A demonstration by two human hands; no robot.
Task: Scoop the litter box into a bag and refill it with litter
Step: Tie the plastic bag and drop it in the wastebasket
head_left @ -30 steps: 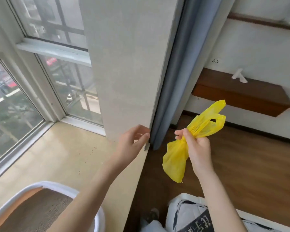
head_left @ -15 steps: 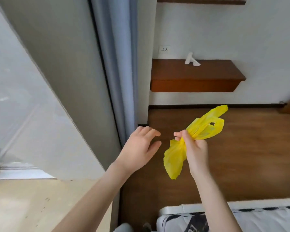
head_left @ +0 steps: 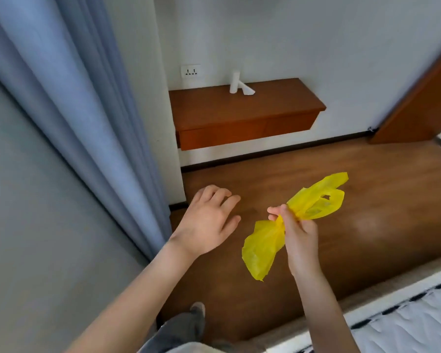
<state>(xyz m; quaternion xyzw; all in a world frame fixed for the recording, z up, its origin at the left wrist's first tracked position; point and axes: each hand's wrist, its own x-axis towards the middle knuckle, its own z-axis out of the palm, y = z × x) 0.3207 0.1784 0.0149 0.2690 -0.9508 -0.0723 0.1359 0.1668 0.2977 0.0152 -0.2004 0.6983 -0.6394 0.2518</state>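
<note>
While the bag is held bunched and unopened, the scene is set down as follows.

Bag: a thin yellow plastic bag [head_left: 262,247] is held in the air above the wooden floor [head_left: 367,225], gathered at its middle, with the handle end fanned up to the right and the closed end hanging down to the left.

Right hand: the right hand [head_left: 299,235] is closed round the gathered middle of the bag, which is pinched between thumb and fingers.

Left hand: the left hand [head_left: 206,222] is held just beside the bag without touching it, palm down, fingers spread and relaxed, nothing held.

Litter box: no litter box, scoop or litter is in view, so scooping is judged not yet begun.

Step in hand: the bag is judged to be about to be opened. The loose handle end is best taken by the left hand and drawn away from the right, so that the two layers are separated; thin film clings, so the layers may need to be rubbed apart rather than tugged, lest the plastic be torn.

Surroundings: a blue curtain [head_left: 69,118] hangs at the left, a wall-mounted wooden shelf [head_left: 242,115] is fixed beyond the floor with a white object [head_left: 236,84] on its back edge, and a bed corner [head_left: 405,324] lies at the lower right.
</note>
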